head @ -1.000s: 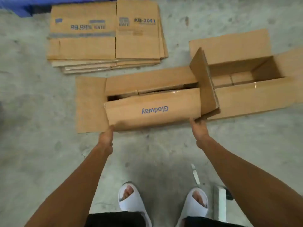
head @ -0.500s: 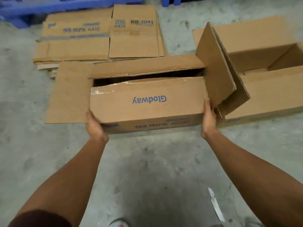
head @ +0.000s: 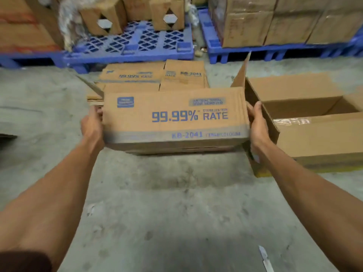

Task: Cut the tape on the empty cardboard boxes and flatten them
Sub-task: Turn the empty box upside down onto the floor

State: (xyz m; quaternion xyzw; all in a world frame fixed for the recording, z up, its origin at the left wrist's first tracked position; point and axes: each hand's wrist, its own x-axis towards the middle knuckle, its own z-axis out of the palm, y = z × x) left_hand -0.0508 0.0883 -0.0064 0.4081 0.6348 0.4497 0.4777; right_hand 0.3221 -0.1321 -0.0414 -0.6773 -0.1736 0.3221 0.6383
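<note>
A long cardboard box [head: 174, 120] printed "99.99% RATE" is lifted off the concrete floor, its printed side facing me and end flaps sticking up behind. My left hand [head: 92, 126] grips its left end, fingers curled round the edge. At the right end, my right hand [head: 257, 126] clasps the box. Behind it lies a stack of flattened boxes [head: 157, 75]. A second open box [head: 314, 134] stands on the floor to the right, touching my right wrist. A knife blade [head: 265, 259] lies on the floor at the lower right.
Blue plastic pallets [head: 133, 48] line the back, loaded with cardboard cartons [head: 275, 20] and wrapped goods. Bare grey concrete floor [head: 167, 213] spreads in front of me. A dark object edge [head: 7, 137] shows at the far left.
Both hands raised the box off the floor and tipped it, so its printed long side now faces me. The view rose toward the pallets.
</note>
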